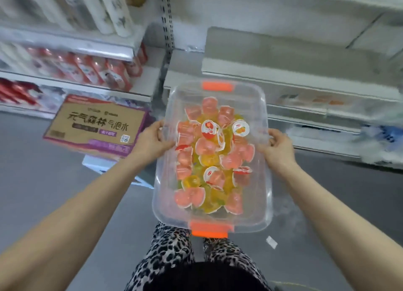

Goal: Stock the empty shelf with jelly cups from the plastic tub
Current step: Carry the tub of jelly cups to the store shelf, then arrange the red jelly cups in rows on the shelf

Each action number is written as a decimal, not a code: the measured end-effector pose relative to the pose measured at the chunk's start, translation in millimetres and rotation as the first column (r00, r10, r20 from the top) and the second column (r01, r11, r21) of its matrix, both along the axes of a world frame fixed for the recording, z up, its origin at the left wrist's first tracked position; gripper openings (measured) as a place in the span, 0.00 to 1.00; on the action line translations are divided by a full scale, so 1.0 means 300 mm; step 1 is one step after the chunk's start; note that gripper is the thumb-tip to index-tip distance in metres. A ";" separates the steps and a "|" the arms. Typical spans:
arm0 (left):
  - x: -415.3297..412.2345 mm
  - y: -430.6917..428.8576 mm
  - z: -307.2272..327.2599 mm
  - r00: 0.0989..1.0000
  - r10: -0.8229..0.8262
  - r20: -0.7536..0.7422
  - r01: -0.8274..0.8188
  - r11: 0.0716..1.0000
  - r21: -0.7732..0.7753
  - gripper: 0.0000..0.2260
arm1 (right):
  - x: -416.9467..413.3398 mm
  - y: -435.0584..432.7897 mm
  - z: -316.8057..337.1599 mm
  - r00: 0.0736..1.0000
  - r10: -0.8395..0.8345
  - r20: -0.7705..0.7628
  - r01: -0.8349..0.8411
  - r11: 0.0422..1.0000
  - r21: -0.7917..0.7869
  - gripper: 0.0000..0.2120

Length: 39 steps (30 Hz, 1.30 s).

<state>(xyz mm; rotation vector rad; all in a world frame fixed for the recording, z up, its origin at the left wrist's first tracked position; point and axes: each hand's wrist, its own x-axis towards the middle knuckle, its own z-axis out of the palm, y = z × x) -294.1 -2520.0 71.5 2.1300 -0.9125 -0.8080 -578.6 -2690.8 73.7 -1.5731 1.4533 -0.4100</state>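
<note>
Right now the pink and yellow jelly cups [212,157] lie heaped, lids facing every way, in the clear rectangular plastic tub [267,181] with orange clips at each end. I hold it up in front of my legs [172,251], just short of the shelving. My left hand [150,141] grips the tub's left long rim and my right hand [278,147] grips the right one. The fingers of both are curled over the edge, with nothing else in either. Ahead and to the right is the bare white metal shelf [283,57] the cups are meant for.

To do this well, I should hold the tub level so the pile doesn't slide. Then I should bring it in close beneath that shelf and set it down firmly, freeing a hand for picking. A brown and purple cardboard drinks carton [96,127] sits off to my left, and I'd steer clear of it.
</note>
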 end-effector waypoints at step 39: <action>0.550 0.436 0.018 0.144 0.983 -0.111 -0.990 0.144 -0.004 0.21 | 1.827 0.035 0.126 0.175 0.969 -0.177 -0.984 0.165 -0.067 0.24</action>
